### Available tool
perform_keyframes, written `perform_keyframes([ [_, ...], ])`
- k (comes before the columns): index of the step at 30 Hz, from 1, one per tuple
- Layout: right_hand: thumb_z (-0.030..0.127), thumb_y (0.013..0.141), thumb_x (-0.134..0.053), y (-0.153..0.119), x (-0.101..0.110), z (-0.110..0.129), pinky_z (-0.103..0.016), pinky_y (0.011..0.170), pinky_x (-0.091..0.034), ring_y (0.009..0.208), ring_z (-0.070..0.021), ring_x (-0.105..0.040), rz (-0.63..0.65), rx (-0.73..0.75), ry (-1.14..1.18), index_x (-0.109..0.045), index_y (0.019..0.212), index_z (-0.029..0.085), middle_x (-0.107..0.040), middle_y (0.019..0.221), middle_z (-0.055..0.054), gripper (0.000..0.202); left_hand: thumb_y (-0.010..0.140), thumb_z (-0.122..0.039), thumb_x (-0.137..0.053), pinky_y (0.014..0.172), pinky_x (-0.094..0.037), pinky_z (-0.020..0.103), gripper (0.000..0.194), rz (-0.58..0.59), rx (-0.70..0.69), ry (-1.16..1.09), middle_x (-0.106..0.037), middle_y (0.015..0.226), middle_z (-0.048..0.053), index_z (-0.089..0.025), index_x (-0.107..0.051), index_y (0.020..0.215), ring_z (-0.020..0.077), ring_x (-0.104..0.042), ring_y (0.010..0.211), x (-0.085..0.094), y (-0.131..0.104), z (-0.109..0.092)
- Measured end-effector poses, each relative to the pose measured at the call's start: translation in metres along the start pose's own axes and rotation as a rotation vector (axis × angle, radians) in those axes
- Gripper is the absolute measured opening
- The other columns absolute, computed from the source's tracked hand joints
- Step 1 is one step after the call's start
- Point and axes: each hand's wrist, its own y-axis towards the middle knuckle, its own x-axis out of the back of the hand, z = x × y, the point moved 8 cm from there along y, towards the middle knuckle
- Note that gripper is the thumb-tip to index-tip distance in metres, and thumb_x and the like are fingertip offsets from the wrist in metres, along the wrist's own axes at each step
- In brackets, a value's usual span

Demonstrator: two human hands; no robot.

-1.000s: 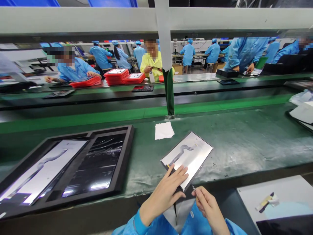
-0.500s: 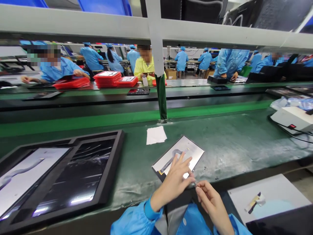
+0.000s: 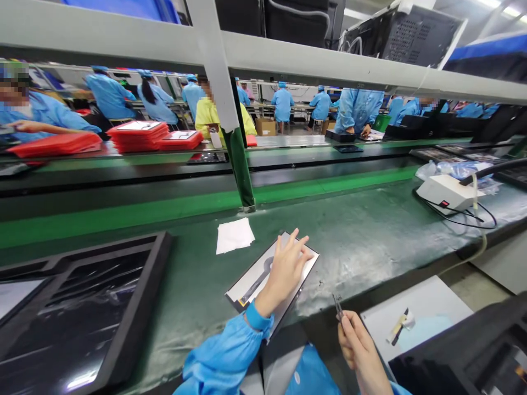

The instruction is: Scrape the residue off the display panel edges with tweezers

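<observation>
A display panel (image 3: pixel 250 277) with a white back lies at a slant on the green bench, its near corner sticking out past the bench edge. A grey flex cable (image 3: pixel 258 284) runs over its back. My left hand (image 3: pixel 284 271) rests across the panel's right part, fingers spread and covering some of it. In my right hand (image 3: pixel 359 343) are thin metal tweezers (image 3: pixel 337 306), pinched between thumb and fingers with the tips pointing up. This hand is in front of the bench edge, to the right of the panel and apart from it.
A stack of white paper squares (image 3: pixel 234 236) lies behind the panel. At left is a black foam tray (image 3: pixel 154 277) with dark screens. A white box-shaped device (image 3: pixel 447 192) with cables stands at right. A metal post (image 3: pixel 239 170) rises behind; co-workers sit beyond.
The view has turned to the right. My left hand has shifted toward the panel's far right end. My right hand has drawn away from it to the right, bringing the tweezers into plain sight.
</observation>
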Motion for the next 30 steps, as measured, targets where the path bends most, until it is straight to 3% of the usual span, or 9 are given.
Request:
perform_keyframes([
  [4, 0.084, 0.060, -0.071, 0.002, -0.005, -0.001, -0.018, 0.041, -0.007, 0.045, -0.0025, -0.013, 0.029, -0.042, 0.084, -0.050, 0.083, 0.023, -0.034, 0.057, 0.012, 0.068, 0.100, -0.024, -0.053, 0.118, -0.011, 0.071, 0.018, 0.116, -0.070, 0.023, -0.067, 0.133, 0.011, -0.019, -0.070, 0.096, 0.0333, -0.036, 0.146, -0.023, 0.004, -0.020],
  [7, 0.083, 0.062, -0.071, 0.004, -0.009, 0.005, -0.019, 0.041, -0.005, 0.045, -0.0018, -0.012, 0.031, -0.022, 0.097, -0.049, 0.081, 0.022, -0.039, 0.058, 0.011, 0.068, 0.096, -0.020, -0.060, 0.115, -0.011, 0.074, 0.014, 0.197, -0.106, 0.038, -0.058, 0.143, 0.014, -0.019, -0.071, 0.104, 0.0375, -0.030, 0.148, -0.037, -0.002, -0.033],
  [12, 0.083, 0.061, -0.071, 0.004, -0.008, 0.011, -0.020, 0.043, -0.007, 0.046, -0.0032, -0.015, -0.007, 0.001, 0.054, -0.049, 0.079, 0.022, -0.035, 0.057, 0.011, 0.068, 0.088, -0.021, -0.072, 0.115, -0.022, 0.071, 0.001, 0.295, -0.155, 0.034, -0.054, 0.147, 0.011, -0.022, -0.073, 0.087, 0.0382, -0.025, 0.149, -0.042, -0.012, -0.037],
  [18, 0.083, 0.060, -0.072, -0.002, 0.004, 0.001, -0.019, 0.046, -0.010, 0.049, -0.0043, -0.019, -0.086, -0.005, 0.036, -0.051, 0.077, 0.021, -0.031, 0.060, 0.010, 0.069, 0.100, -0.015, -0.049, 0.111, -0.027, 0.074, 0.020, 0.177, -0.075, 0.084, -0.055, 0.146, 0.014, -0.018, -0.068, 0.096, 0.0357, -0.028, 0.149, -0.032, -0.002, -0.017],
  [23, 0.083, 0.055, -0.075, -0.003, 0.009, 0.000, -0.018, 0.043, -0.011, 0.046, -0.0032, -0.018, -0.113, -0.019, 0.144, -0.059, 0.086, 0.020, -0.034, 0.060, 0.010, 0.072, 0.096, -0.023, -0.062, 0.115, -0.016, 0.074, 0.012, 0.147, -0.169, 0.137, -0.063, 0.139, 0.010, -0.020, -0.072, 0.090, 0.0372, -0.034, 0.146, -0.038, 0.002, -0.030],
  [26, 0.079, 0.063, -0.074, -0.002, 0.011, 0.003, -0.018, 0.041, -0.013, 0.044, -0.0034, -0.021, -0.127, 0.039, 0.125, -0.059, 0.084, 0.021, -0.037, 0.060, 0.009, 0.064, 0.093, -0.017, -0.063, 0.116, -0.014, 0.074, 0.008, 0.096, -0.175, 0.184, -0.065, 0.135, 0.015, -0.016, -0.071, 0.094, 0.0395, -0.036, 0.144, -0.027, 0.001, -0.032],
  [30, 0.074, 0.074, -0.069, -0.005, 0.017, 0.000, -0.017, 0.039, -0.020, 0.044, -0.0052, -0.029, -0.172, 0.151, -0.001, -0.061, 0.094, 0.022, -0.044, 0.064, 0.007, 0.056, 0.097, -0.012, -0.054, 0.118, -0.017, 0.070, 0.015, 0.046, -0.146, 0.243, -0.065, 0.135, 0.015, -0.015, -0.068, 0.099, 0.0361, -0.039, 0.144, 0.017, -0.023, -0.012],
])
